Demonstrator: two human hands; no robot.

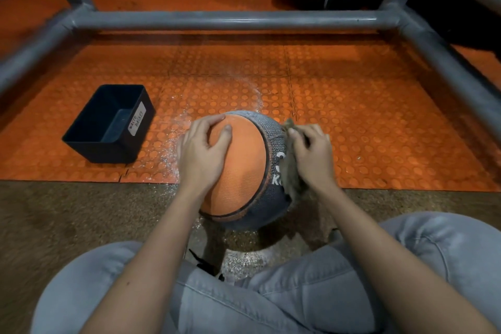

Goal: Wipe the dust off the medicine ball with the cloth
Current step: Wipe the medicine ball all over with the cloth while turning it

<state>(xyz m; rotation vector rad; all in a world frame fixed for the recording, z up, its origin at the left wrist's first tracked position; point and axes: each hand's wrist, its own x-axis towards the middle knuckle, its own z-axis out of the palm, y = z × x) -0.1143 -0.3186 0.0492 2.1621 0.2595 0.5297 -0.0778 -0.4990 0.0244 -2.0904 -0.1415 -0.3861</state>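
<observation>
An orange and grey medicine ball point(244, 171) sits on the floor in front of my crossed legs, at the edge of the orange studded mat. My left hand point(203, 149) lies spread on the ball's orange upper left side, fingers straight. My right hand point(311, 154) grips a brownish cloth point(291, 171) and presses it against the ball's grey right side. The cloth hangs down past the ball toward the floor. White dust lies scattered on the mat around the ball.
A black bin labelled waste basket point(108, 125) stands on the orange mat point(352, 106) to the left of the ball. A grey metal tube frame point(230, 20) runs across the back and down both sides. Speckled brown flooring point(67, 219) lies nearer me.
</observation>
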